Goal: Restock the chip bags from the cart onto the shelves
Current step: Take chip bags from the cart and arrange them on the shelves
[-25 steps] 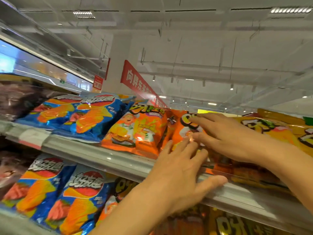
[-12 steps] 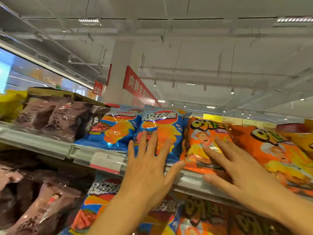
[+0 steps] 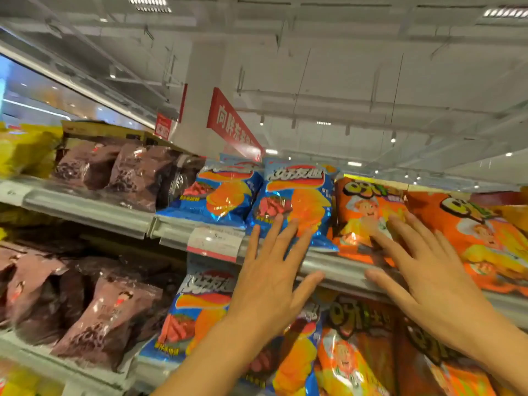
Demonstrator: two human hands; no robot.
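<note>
Both hands are raised to the upper shelf (image 3: 337, 268), fingers straight and spread, gripping nothing.

The left hand (image 3: 271, 281) lies flat against the lower front of a blue chip bag (image 3: 297, 201) that stands at the front edge of the upper shelf. Its fingertips (image 3: 278, 221) touch the bag's face; its thumb extends to the right across the shelf's front rail.

The right hand (image 3: 431, 278) lies flat against an orange chip bag (image 3: 368, 212) just beside the blue one, on the same front edge. Its thumb reaches left along the rail.

A second blue chip bag (image 3: 225, 192) stands to the left of the first, touching it. Further left along this shelf are brown snack bags (image 3: 120, 170), then yellow bags (image 3: 23, 150) at the left end. A second orange bag (image 3: 471, 230) lies to the right, partly behind the right hand.

A white and red price label (image 3: 214, 242) hangs on the rail below the blue bags.

The lower shelf (image 3: 57, 364) carries the same order: brown bags, blue bags, orange bags. A red hanging sign (image 3: 231, 124) is overhead.
</note>
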